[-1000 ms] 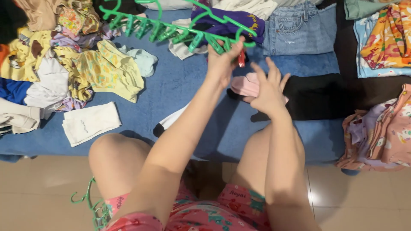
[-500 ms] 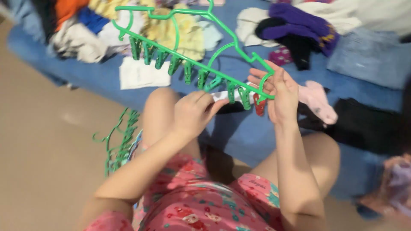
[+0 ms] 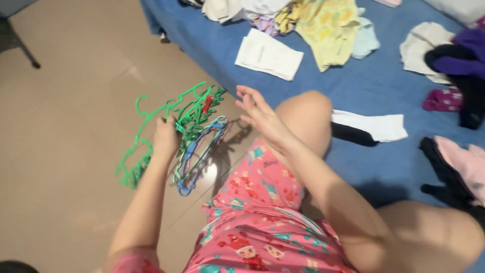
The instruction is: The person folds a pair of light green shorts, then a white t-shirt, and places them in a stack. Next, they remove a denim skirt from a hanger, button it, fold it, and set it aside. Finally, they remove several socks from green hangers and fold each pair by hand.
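My left hand point(image 3: 165, 137) grips a green plastic clip hanger point(image 3: 166, 108) with one red peg, held low over the tiled floor at my left side. Under it lies a pile of more hangers point(image 3: 194, 154), green, blue and pink. My right hand point(image 3: 258, 115) hovers open beside my left knee, fingers spread, holding nothing, just right of the hanger. I sit in pink patterned shorts point(image 3: 252, 217) at the edge of a blue bed point(image 3: 374, 86).
On the bed lie a folded white cloth point(image 3: 269, 54), a yellow patterned garment point(image 3: 328, 25), a black-and-white sock point(image 3: 371, 129), purple and black clothes point(image 3: 462, 63) and a pink item point(image 3: 467, 162). Beige floor tiles point(image 3: 65, 131) spread to the left.
The view swung left from the bed to the floor. My left hand carried the green clip hanger down beside the hanger pile. My right hand let go of it and opened.
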